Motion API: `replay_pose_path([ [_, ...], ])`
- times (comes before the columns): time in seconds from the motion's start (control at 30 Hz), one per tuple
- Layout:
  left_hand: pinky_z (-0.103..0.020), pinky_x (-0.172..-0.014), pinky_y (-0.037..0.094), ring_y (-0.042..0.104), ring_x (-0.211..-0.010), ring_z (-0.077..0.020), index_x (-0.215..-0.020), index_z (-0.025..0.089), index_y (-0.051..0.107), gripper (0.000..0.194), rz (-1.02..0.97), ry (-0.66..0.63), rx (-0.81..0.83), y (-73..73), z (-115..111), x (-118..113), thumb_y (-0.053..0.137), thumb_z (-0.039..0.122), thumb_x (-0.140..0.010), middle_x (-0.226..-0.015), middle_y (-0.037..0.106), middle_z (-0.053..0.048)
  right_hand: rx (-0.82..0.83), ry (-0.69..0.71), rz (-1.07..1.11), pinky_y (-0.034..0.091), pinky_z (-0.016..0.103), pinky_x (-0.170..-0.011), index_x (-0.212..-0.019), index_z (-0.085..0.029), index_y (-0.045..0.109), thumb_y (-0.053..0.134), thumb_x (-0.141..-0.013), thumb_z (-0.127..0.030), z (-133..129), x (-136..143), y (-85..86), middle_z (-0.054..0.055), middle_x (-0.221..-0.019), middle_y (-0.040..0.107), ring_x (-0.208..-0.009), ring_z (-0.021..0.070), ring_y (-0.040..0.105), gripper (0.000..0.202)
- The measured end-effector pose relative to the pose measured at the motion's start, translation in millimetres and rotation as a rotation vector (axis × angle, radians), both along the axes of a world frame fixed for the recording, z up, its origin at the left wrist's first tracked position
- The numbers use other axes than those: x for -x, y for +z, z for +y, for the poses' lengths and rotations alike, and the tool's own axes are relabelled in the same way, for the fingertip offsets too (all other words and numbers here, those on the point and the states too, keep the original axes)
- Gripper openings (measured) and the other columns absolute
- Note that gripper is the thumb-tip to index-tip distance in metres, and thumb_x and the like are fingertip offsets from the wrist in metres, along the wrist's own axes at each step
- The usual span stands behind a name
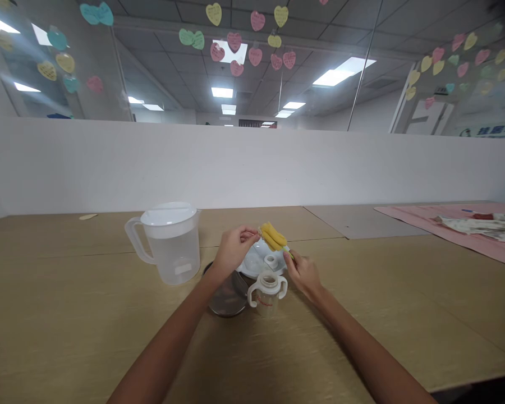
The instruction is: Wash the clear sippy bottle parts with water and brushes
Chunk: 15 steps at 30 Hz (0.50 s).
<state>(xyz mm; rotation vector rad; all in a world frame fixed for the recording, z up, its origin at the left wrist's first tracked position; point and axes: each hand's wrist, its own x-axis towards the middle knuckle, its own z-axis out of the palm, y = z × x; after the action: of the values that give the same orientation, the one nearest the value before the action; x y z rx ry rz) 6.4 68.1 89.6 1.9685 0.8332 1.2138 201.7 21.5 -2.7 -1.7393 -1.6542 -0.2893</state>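
Observation:
In my right hand (303,274) is a bottle brush with a yellow sponge head (272,236), its green handle gripped by closed fingers. The sponge is tilted up to the left, above a pale bowl (249,268). My left hand (234,247) is closed in a pinch beside the sponge's tip; what the fingers pinch is too small to make out. Below the hands stands a clear baby bottle (266,304), upright and uncapped, with two white side handles. A white ring-shaped part (271,261) rests in the bowl. Under my left wrist lies a dark round dish (228,303), partly hidden.
A translucent lidded pitcher (172,247) stands left of my hands. At the right end of the table (382,292) lies a pink cloth (425,217) with crumpled fabric on it. A grey mat (362,221) and a low white wall (244,168) are behind.

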Motion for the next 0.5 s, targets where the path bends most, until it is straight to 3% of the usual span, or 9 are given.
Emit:
replay_pose_path([
  [0.1, -0.024, -0.063, 0.048, 0.063, -0.069, -0.0161, -0.082, 0.014, 0.067, 0.021, 0.058, 0.009, -0.003, -0.9, 0, 0, 0.058, 0.031, -0.074, -0.073, 0.069, -0.006, -0.007, 0.012, 0.006, 0.023, 0.023, -0.05, -0.078, -0.015, 0.061, 0.019, -0.089, -0.049, 0, 0, -0.8, 0.008, -0.057, 0.062, -0.052, 0.0142, 0.053, 0.056],
  [0.23, -0.023, -0.061, 0.045, 0.062, -0.068, -0.015, -0.081, 0.016, 0.068, 0.021, 0.103, 0.147, -0.131, 0.2, -1, 1, 0.059, 0.033, -0.074, -0.077, 0.07, -0.005, -0.015, 0.042, 0.01, 0.024, 0.023, -0.05, -0.075, -0.015, 0.06, 0.019, -0.089, -0.049, 0, 0, -0.5, 0.007, -0.055, 0.06, -0.05, 0.0136, 0.051, 0.056],
  [0.5, -0.02, -0.053, 0.036, 0.052, -0.056, -0.0102, -0.07, 0.018, 0.069, 0.007, 0.261, 0.363, -0.332, 16.6, -16, 5, 0.064, 0.022, -0.07, -0.064, 0.066, 0.001, -0.006, 0.114, -0.005, 0.023, 0.022, -0.048, -0.069, -0.016, 0.058, 0.02, -0.089, -0.048, 0, 2, -3.0, 0.006, -0.054, 0.059, -0.049, 0.0125, 0.05, 0.053],
])
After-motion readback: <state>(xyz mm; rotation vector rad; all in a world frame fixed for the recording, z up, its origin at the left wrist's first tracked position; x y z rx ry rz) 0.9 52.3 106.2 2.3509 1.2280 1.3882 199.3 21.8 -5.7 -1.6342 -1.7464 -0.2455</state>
